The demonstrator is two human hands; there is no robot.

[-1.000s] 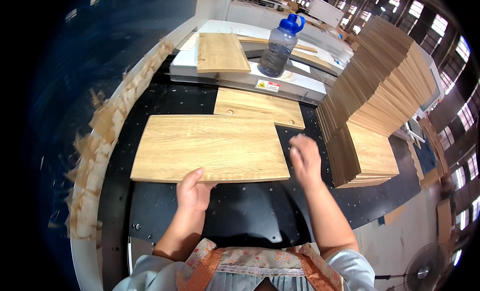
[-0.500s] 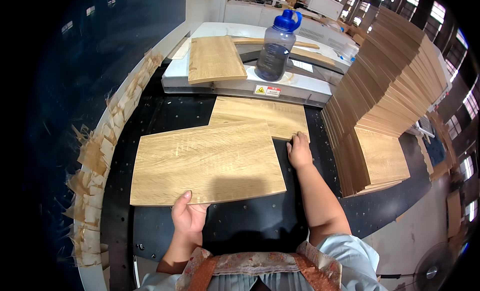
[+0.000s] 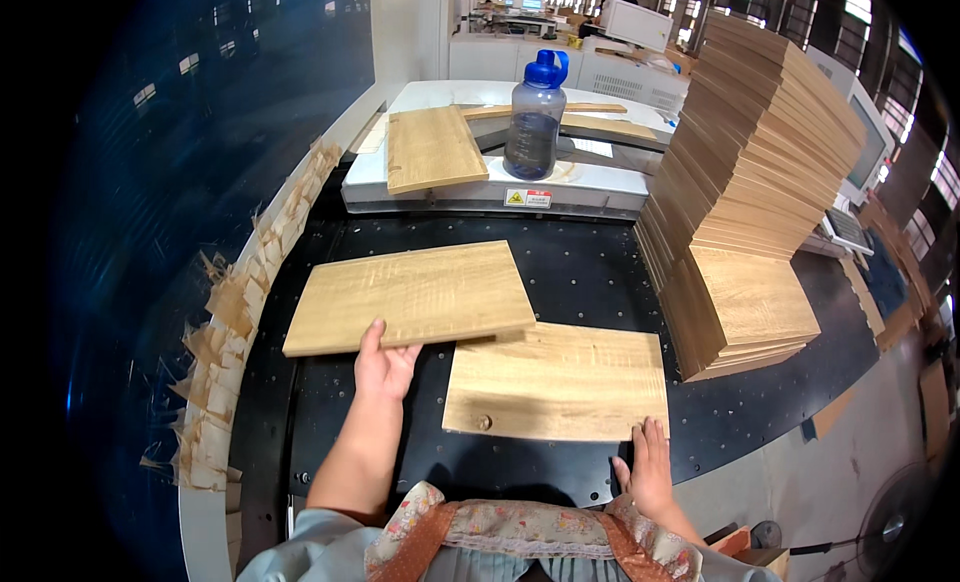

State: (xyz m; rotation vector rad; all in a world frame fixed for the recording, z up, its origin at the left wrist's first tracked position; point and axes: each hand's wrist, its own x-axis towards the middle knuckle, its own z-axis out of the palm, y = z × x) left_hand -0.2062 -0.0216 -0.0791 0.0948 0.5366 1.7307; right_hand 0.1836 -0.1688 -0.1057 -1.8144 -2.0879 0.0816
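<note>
My left hand (image 3: 387, 367) grips a light wood-grain board (image 3: 410, 292) at its near edge, thumb on top and the other fingers mostly hidden underneath. This board is slightly tilted, its near right corner overlapping a second wood-grain board (image 3: 560, 382). The second board lies on the black table (image 3: 590, 282) close to me, with a dark round knot near its front left. My right hand (image 3: 650, 467) touches its near right corner, fingers stretched out over the edge and thumb apart.
At the right stands a tall, leaning stack of boards (image 3: 740, 162). Behind the table, a white machine beam (image 3: 590, 197) carries another board (image 3: 435, 147) and a blue-capped water bottle (image 3: 537, 122). Torn tape pieces (image 3: 250, 282) line the left panel's edge.
The second board has moved from the far side of the table toward me, along with my right hand. My left hand has shifted its board farther away.
</note>
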